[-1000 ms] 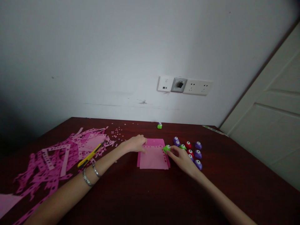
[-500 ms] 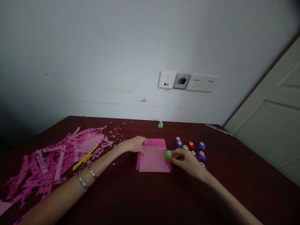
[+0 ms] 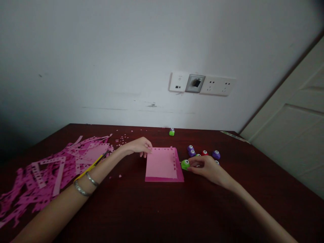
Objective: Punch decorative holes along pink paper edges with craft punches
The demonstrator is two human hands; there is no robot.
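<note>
A light pink sheet of paper point(image 3: 161, 164) with small punched holes along its top and right edges lies over darker pink paper point(image 3: 180, 174). My left hand point(image 3: 140, 147) pinches the light sheet at its upper left corner, thumb on top and fingers partly hidden. My right hand point(image 3: 208, 168) grips a small green craft punch point(image 3: 185, 164) with a white eye-like button, just beside the paper's right edge. Past that hand stand several more punches, among them a purple one point(image 3: 216, 155) and a red one point(image 3: 204, 153), some partly covered by the hand.
Punched pink paper strips point(image 3: 58, 168) are heaped on the left of the dark red table point(image 3: 152, 212). A yellow utility knife point(image 3: 92, 166) lies there, partly behind my left forearm. Paper bits point(image 3: 121, 139) are scattered nearby. Another green punch point(image 3: 171, 133) stands near the wall with outlets point(image 3: 217, 85).
The light sheet has shifted up and left over the darker paper, with my left hand at its corner. My right hand and the green punch have moved slightly right, off the paper.
</note>
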